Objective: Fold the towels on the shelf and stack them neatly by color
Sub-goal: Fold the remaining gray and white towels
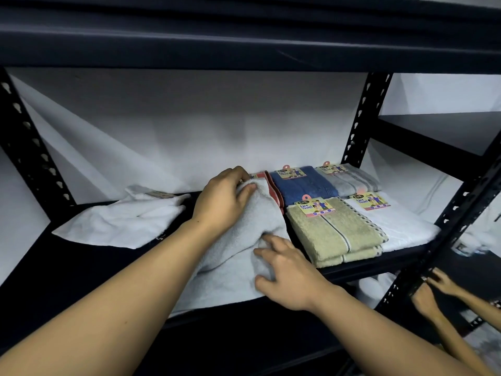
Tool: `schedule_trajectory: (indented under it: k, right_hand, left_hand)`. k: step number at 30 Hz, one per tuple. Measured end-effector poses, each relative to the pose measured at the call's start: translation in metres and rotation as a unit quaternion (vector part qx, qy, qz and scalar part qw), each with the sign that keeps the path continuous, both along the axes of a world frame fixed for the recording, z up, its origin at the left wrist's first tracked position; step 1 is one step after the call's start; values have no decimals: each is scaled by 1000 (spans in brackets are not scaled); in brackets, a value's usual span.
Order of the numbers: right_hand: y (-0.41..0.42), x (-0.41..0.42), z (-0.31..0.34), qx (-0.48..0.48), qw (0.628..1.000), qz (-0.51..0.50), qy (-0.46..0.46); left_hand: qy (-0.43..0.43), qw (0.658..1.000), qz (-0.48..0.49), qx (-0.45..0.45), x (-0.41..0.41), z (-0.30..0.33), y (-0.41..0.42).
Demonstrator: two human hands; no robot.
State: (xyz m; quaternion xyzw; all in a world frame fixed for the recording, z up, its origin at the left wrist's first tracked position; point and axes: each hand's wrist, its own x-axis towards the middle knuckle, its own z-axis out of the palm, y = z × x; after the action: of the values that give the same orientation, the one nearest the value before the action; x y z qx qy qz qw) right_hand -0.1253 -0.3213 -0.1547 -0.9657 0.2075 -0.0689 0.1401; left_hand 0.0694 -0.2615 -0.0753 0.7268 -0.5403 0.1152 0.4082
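Dark metal shelf with punched uprights, white sheet behind. Spread over the shelf board at centre, a pale grey towel, loose and rumpled, near edge hanging just past the front lip. To the left, apart from it, a white towel, crumpled and unfolded, with a small tag at its far corner. To the right, folded towels in two rows: in front, an olive green towel touching the grey one's right edge, and beside it a folded white towel; behind, a blue towel and a grey striped towel. Paper labels on all four. A red towel mostly hidden behind the pale grey one, only its edge in sight.

Left hand at the far end of the pale grey towel, fingers curled over the fabric, thumb pinching a fold. Right hand at the near right side, fingers bent and bunching the cloth, gripping it.

At far right, hands mirrored in a shiny panel.
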Motion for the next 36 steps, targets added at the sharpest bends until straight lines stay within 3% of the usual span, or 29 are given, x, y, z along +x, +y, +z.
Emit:
schedule_trajectory:
  k: [8, 13, 22, 27, 32, 36]
  right_hand:
    - [-7, -5, 5, -27, 999, -19, -29]
    - [-2, -5, -3, -31, 998, -32, 41]
    - [3, -31, -14, 0, 1000, -16, -4]
    - [8, -30, -15, -41, 980, -142, -133]
    - [13, -16, -1, -49, 975, -197, -86]
    - [12, -2, 8, 1, 975, -211, -73]
  left_hand:
    - [17, 1000, 5, 2, 5, -5, 0]
    - [14, 1000, 15, 22, 7, -9, 1]
    - [36, 996, 66, 44, 33, -11, 2]
    - [43, 996, 63, 47, 40, -15, -1]
    - [51, 996, 53, 41, 45, -19, 0]
    - [51, 998, 35, 26, 40, -23, 1]
